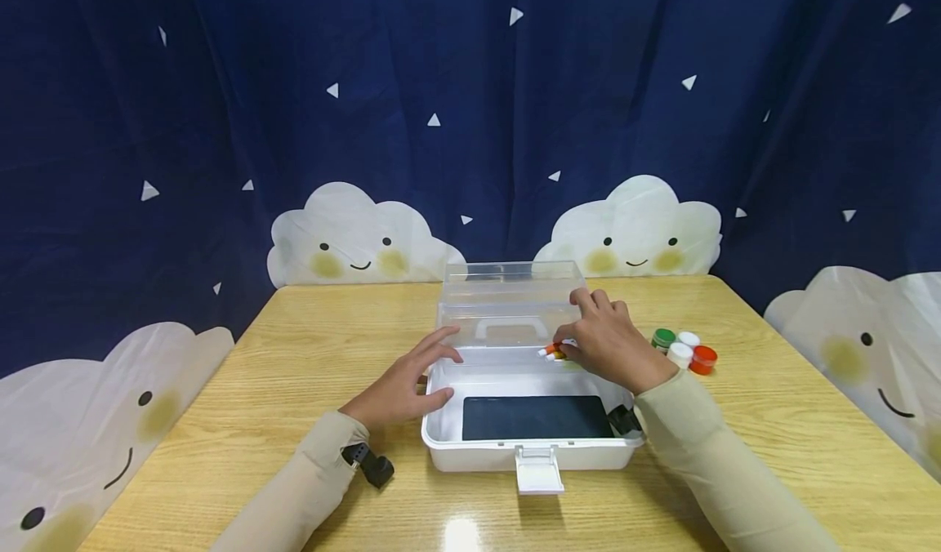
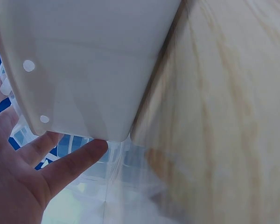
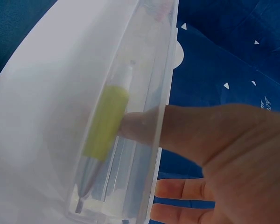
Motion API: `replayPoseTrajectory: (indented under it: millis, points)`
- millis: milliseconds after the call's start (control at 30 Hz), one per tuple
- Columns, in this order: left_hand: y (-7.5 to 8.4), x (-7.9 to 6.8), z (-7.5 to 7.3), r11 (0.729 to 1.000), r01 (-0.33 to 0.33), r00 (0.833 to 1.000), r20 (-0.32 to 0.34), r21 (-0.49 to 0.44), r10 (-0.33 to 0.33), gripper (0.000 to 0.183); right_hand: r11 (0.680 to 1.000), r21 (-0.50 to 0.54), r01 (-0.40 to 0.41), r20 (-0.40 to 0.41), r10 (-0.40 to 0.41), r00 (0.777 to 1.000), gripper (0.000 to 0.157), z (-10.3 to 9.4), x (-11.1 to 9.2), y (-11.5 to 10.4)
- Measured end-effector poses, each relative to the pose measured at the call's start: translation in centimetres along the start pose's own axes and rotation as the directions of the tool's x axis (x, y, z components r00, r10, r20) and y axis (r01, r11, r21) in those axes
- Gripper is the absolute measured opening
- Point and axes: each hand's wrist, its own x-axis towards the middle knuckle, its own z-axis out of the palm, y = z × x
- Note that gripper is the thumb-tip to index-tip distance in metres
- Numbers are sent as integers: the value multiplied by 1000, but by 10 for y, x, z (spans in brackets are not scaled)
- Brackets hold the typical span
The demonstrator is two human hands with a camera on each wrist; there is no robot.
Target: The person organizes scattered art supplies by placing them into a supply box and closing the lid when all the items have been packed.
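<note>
A white box (image 1: 478,456) stands on the table with its clear lid (image 1: 515,274) raised. In its base lies a flat dark rectangle (image 1: 537,417). My right hand (image 1: 610,340) reaches over the back of the box, fingers bent, thumb beside small orange sticks (image 1: 550,349) with white ends. In the right wrist view, that thumb (image 3: 140,126) touches a pen with a yellow grip (image 3: 105,123) inside a clear tray (image 3: 154,154); its index finger is hidden, and I cannot tell whether it pinches anything. My left hand (image 1: 404,385), fingers spread, is at the box's left side.
Small jars stand right of the box: one with a green lid (image 1: 663,339), one with a red lid (image 1: 703,359), and two white ones. The front latch (image 1: 539,474) hangs down over the wooden table (image 1: 353,323). A dark blue curtain (image 1: 412,62) with clouds rises behind.
</note>
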Motion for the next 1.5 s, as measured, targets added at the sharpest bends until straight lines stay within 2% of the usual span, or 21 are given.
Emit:
replayPoseTrajectory:
  millis: [533,767,1100,1500]
  points:
    - [-1,0,0,1000,-9,1000,-1,8,9,40,1000,1,-8,8,8,1000,18,-1,0,0]
    - [-1,0,0,1000,-17,1000,1,4,17,40,1000,2,-18,15,18,1000,11,-1,0,0]
    - [-1,0,0,1000,-14,1000,2,9,14,41,1000,1,-9,13,9,1000,11,-1,1,1]
    - [-1,0,0,1000,-17,1000,0,4,17,40,997,81,-8,27,6,1000,10,-3,0,6]
